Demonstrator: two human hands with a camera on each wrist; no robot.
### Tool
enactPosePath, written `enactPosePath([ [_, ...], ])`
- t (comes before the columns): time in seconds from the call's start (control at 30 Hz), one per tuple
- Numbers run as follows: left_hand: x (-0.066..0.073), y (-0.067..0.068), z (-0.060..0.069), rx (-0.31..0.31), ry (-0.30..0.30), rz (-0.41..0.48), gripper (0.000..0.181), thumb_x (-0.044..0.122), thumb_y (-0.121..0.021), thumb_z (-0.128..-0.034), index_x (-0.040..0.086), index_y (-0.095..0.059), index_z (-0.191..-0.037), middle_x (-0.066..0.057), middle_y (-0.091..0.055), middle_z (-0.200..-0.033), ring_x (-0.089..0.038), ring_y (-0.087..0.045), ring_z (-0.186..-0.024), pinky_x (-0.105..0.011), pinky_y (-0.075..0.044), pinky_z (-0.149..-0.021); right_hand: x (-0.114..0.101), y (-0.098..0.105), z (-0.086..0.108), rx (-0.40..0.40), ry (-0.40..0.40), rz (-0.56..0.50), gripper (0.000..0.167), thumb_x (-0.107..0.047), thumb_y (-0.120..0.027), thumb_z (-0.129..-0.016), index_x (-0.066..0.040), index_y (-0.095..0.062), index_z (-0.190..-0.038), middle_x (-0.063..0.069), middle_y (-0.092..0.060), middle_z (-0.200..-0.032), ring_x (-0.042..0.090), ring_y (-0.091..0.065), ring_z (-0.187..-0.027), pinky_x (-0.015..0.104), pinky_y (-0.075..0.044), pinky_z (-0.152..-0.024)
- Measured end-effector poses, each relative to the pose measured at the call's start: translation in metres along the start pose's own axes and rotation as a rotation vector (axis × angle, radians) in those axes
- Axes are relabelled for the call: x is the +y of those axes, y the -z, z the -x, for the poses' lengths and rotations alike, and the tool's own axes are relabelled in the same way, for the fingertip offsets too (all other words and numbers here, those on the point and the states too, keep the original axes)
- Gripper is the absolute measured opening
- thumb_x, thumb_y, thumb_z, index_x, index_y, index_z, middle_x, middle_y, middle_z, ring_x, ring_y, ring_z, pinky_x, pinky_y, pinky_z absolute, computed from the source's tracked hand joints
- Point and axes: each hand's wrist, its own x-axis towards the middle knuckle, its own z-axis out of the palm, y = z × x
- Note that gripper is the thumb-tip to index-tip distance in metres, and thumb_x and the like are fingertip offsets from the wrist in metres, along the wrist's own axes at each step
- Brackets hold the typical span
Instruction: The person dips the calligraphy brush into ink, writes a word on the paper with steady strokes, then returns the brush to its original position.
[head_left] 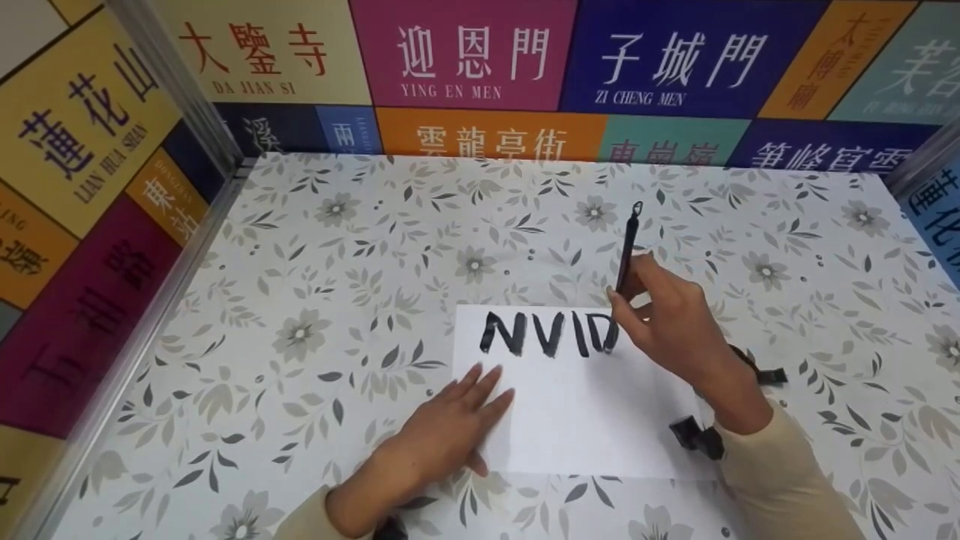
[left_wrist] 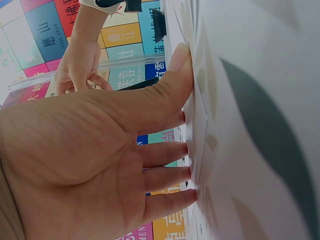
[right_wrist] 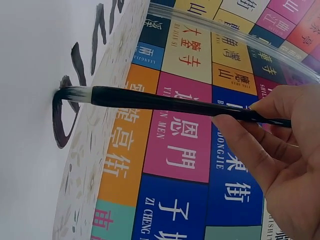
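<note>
A sheet of white paper (head_left: pixel 570 420) lies on the table, with large black brush letters (head_left: pixel 551 334) reading "NVID" along its upper part. My right hand (head_left: pixel 675 322) pinches a black calligraphy brush (right_wrist: pixel 165 102) between thumb and fingers, well up its handle. In the right wrist view the brush's bristles (right_wrist: pixel 75 94) touch the paper at a stroke of the D. My left hand (head_left: pixel 450 431) rests on the paper's left edge, fingers straight and spread. Its fingertips press down on the surface in the left wrist view. The bristles are hidden behind the right hand in the head view.
A floral-patterned cloth (head_left: pixel 300 247) covers the table. Panels with coloured blocks and Chinese characters (head_left: pixel 465 56) stand along the back and sides. A black strap piece (head_left: pixel 697 437) shows by the right wrist, over the paper's right part.
</note>
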Motion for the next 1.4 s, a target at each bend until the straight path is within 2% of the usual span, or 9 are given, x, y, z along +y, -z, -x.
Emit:
enactPosePath([
  [0.27,0.002,0.001,0.001,0.001,0.008,-0.006,0.095,0.039,-0.075,-0.0647,0.009,-0.039,-0.147,-0.017,-0.024,-0.154,-0.036,-0.021,-0.141,-0.044,-0.029,-0.111,-0.003,0.0,0.0,0.011,0.017,-0.014,0.021,0.004,-0.066,-0.081,0.0,-0.052,-0.097,0.006,-0.062,-0.076,0.014,-0.066,-0.07,0.018,-0.054,-0.053],
  [0.4,0.002,0.002,0.001,-0.004,0.021,0.007,0.095,0.038,-0.076,-0.0638,0.01,-0.039,-0.147,-0.017,-0.024,-0.155,-0.035,-0.02,-0.141,-0.044,-0.029,-0.111,-0.007,0.004,-0.001,0.045,-0.002,-0.017,0.02,0.002,-0.067,-0.082,0.0,-0.052,-0.095,0.006,-0.063,-0.078,0.014,-0.066,-0.071,0.019,-0.054,-0.053],
  [0.53,0.001,0.004,0.002,0.001,0.023,0.005,0.095,0.038,-0.076,-0.0644,0.01,-0.038,-0.147,-0.017,-0.023,-0.155,-0.036,-0.02,-0.141,-0.044,-0.028,-0.111,-0.013,0.013,-0.004,0.138,-0.007,-0.013,0.021,0.001,-0.069,-0.08,0.002,-0.054,-0.095,0.007,-0.065,-0.078,0.019,-0.068,-0.072,0.018,-0.054,-0.053],
  [0.67,0.002,0.003,0.002,0.014,0.013,-0.009,0.094,0.039,-0.075,-0.0647,0.009,-0.039,-0.147,-0.017,-0.024,-0.154,-0.036,-0.021,-0.141,-0.044,-0.029,-0.111,-0.011,0.024,-0.003,0.254,0.004,0.007,0.021,-0.001,-0.07,-0.078,0.005,-0.056,-0.093,0.008,-0.068,-0.08,0.022,-0.069,-0.07,0.011,-0.051,-0.056],
  [0.93,0.002,0.001,0.001,0.017,0.008,-0.005,0.094,0.04,-0.074,-0.065,0.009,-0.039,-0.147,-0.017,-0.024,-0.154,-0.036,-0.021,-0.141,-0.044,-0.028,-0.111,0.019,0.036,0.02,0.392,0.008,0.073,0.025,-0.015,-0.068,-0.082,0.008,-0.059,-0.089,0.013,-0.065,-0.078,0.027,-0.07,-0.07,0.003,-0.046,-0.063],
  [1.0,0.002,0.0,0.001,0.012,0.013,0.007,0.094,0.039,-0.074,-0.0648,0.01,-0.038,-0.147,-0.016,-0.023,-0.155,-0.036,-0.021,-0.141,-0.044,-0.027,-0.112,0.027,0.036,0.026,0.398,0.007,0.084,0.027,-0.017,-0.067,-0.083,0.008,-0.06,-0.09,0.013,-0.065,-0.079,0.025,-0.07,-0.072,0.002,-0.045,-0.065],
  [1.13,0.002,-0.002,0.001,0.007,0.017,0.017,0.095,0.039,-0.074,-0.0645,0.01,-0.038,-0.147,-0.016,-0.023,-0.155,-0.036,-0.02,-0.141,-0.044,-0.027,-0.112,0.037,0.031,0.03,0.386,0.003,0.07,0.025,-0.011,-0.069,-0.08,0.008,-0.059,-0.092,0.013,-0.065,-0.08,0.022,-0.07,-0.074,0.003,-0.046,-0.065],
  [1.27,0.001,-0.002,0.002,0.033,0.005,0.005,0.095,0.039,-0.075,-0.0638,0.009,-0.04,-0.146,-0.017,-0.025,-0.154,-0.036,-0.022,-0.14,-0.044,-0.029,-0.111,0.04,0.025,0.028,0.344,0.014,0.062,0.022,-0.006,-0.069,-0.079,0.008,-0.058,-0.092,0.012,-0.065,-0.081,0.027,-0.07,-0.074,0.005,-0.048,-0.065],
  [1.4,0.001,-0.001,0.001,0.043,-0.004,-0.01,0.094,0.039,-0.076,-0.0633,0.009,-0.041,-0.146,-0.018,-0.027,-0.153,-0.036,-0.024,-0.14,-0.044,-0.03,-0.11,0.042,0.022,0.029,0.303,0.023,0.073,0.022,-0.004,-0.068,-0.079,0.007,-0.057,-0.093,0.011,-0.066,-0.082,0.026,-0.07,-0.074,0.006,-0.048,-0.065],
])
